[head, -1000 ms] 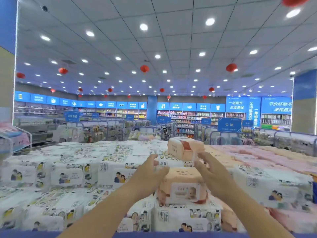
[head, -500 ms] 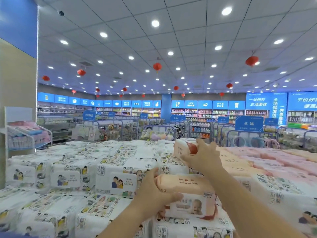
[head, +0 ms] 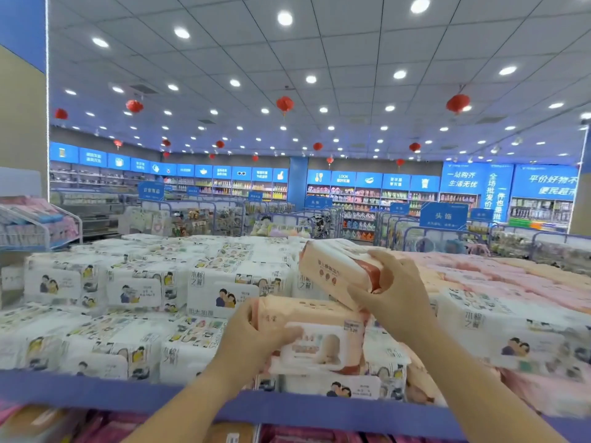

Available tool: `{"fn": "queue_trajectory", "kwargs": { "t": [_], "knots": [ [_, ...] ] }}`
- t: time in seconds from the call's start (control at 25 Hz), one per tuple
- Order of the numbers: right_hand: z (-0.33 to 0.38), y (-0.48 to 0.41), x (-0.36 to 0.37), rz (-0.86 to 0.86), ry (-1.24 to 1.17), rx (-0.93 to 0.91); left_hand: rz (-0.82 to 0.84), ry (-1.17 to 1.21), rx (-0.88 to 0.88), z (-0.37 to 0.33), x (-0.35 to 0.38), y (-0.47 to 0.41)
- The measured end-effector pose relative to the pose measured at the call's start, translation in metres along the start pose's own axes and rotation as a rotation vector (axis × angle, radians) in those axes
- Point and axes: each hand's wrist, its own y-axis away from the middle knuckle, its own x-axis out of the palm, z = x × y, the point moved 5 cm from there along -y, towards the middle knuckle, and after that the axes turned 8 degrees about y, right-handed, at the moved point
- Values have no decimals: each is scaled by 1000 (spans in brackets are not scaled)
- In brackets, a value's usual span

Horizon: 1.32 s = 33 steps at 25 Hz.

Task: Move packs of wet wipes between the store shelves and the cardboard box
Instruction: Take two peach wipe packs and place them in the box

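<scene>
Clearly mid-task: you had a pack of wipes in each hand, so one step of moving stock was under way, not finished.
Left hand: your left hand (head: pixel 256 338) was curled around the near end of the lower peach pack (head: pixel 315 334), thumb on its front label, fingers clamped on it.
Right hand: your right hand (head: pixel 395 294) gripped the upper peach pack (head: pixel 339 270) from its right end, fingers wrapped over the top, and held it tilted.
Where the packs were: the upper pack was lifted, its lower edge just above the lower one; I could not tell whether the lower pack rested on the white packs (head: pixel 144 289) beneath it or was already raised clear.
Done so far: judging from the grip alone, both packs were secured; I could not tell whether you were taking them off the display or setting them down.
Left to do: carrying them to their place, which the view did not settle.
Cardboard box: it was not in view, so its contents were unknown.
Top shelf: the shelf with the blue front edge (head: pixel 96 386) was packed with white packs on the left and pink packs (head: pixel 511 276) on the right.
Lower shelf: below the blue edge you could see only blurred tops of pink and orange packs.
Wire rack: at far left a wire rack (head: pixel 41 225) held pink and blue goods, too blurred to name.
</scene>
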Motion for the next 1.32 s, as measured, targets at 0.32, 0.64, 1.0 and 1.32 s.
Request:
{"fn": "queue_trajectory", "kwargs": {
  "t": [0.32,0.64,1.0,1.32],
  "knots": [
    [52,178,43,151,-199,-79,-74,132,-332,80,-185,165],
    [113,462,219,391,-310,116,-335,69,-816,238,-429,406],
    [111,740,385,965,-143,362,-299,-140,-1286,398,-538,575],
    [6,923,535,1294,14,333,-307,-291,-1437,605,-547,689]
  ]
}}
